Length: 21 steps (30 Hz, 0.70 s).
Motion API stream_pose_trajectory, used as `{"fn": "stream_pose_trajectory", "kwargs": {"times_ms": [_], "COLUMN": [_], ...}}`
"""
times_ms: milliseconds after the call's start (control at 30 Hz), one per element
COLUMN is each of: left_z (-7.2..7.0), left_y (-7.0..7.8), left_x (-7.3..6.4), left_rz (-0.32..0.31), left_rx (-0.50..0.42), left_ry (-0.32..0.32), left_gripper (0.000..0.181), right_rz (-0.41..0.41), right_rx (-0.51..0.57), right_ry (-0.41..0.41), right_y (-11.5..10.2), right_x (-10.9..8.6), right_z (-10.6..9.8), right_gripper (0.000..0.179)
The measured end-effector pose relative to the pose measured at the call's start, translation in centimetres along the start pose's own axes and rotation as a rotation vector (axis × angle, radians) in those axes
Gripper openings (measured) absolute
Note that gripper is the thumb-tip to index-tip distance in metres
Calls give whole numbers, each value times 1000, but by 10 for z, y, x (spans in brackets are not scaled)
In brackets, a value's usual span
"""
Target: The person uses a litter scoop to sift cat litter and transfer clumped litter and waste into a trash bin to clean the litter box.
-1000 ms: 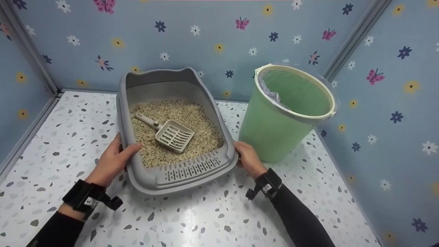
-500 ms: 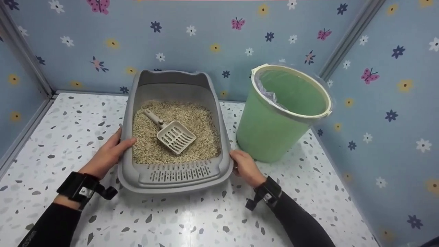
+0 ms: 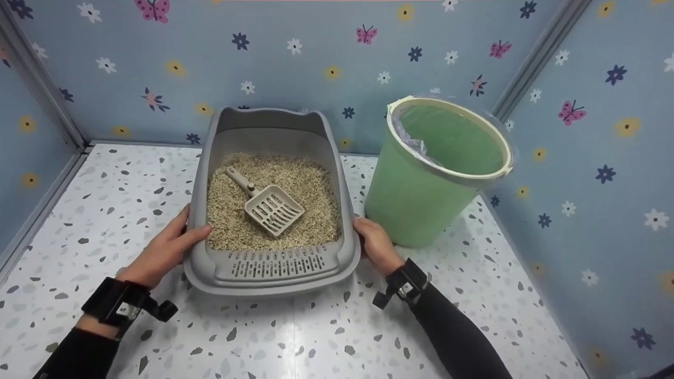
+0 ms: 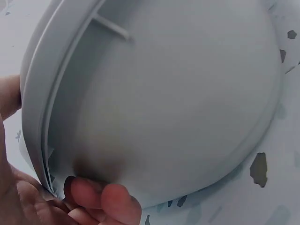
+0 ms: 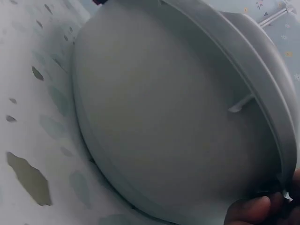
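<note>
A grey litter box [image 3: 271, 287] rests on the speckled surface, its low slotted edge toward me. Tan granular litter [image 3: 300, 171] covers its floor, and a beige slotted scoop [image 3: 239, 180] lies on top with its handle pointing to the back left. My left hand [image 3: 160, 250] grips the left rim, thumb over the top; in the left wrist view its fingers [image 4: 117, 199] curl under the lip. On the opposite side my right hand [image 3: 378, 246] holds the right rim, with fingers [image 5: 251, 211] tucked beneath it in the right wrist view.
A green bin [image 3: 413, 205] with a cream rim and clear plastic liner stands close to the right of the box. Flowered blue panels [image 3: 316, 52] rise behind and on both sides. White speckled flooring [image 3: 295, 337] extends in front.
The litter box has turned from a slant to nearly straight, its back end swinging right and its front edge shifting slightly left. Both hands keep their grip and moved with it.
</note>
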<state>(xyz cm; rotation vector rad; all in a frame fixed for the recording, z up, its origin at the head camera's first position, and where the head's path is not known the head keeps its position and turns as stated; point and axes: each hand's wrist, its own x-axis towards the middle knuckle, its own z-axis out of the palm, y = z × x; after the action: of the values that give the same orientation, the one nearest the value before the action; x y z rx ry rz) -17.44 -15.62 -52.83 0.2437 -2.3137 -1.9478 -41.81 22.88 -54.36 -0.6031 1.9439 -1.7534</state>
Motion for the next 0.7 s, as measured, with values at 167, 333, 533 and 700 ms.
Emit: {"fn": "stream_pose_trajectory", "kwargs": {"times_ms": [167, 333, 533, 700], "left_z": [1, 5, 6, 6], "left_y": [-2, -4, -5, -5], "left_x": [3, 5, 5, 4], "left_rz": [1, -21, -17, -13], "left_rx": [-10, -48, -43, -57], "left_ry": [-13, -21, -27, -23], "left_gripper": [85, 88, 86, 86], "right_rz": [6, 37, 30, 13], "right_rx": [-10, 60, 77, 77], "right_ry": [37, 38, 43, 39], "right_y": [3, 5, 6, 7], "right_x": [-9, -18, -20, -19], "right_z": [0, 2, 2, 2], "right_gripper": [45, 45, 48, 49]}}
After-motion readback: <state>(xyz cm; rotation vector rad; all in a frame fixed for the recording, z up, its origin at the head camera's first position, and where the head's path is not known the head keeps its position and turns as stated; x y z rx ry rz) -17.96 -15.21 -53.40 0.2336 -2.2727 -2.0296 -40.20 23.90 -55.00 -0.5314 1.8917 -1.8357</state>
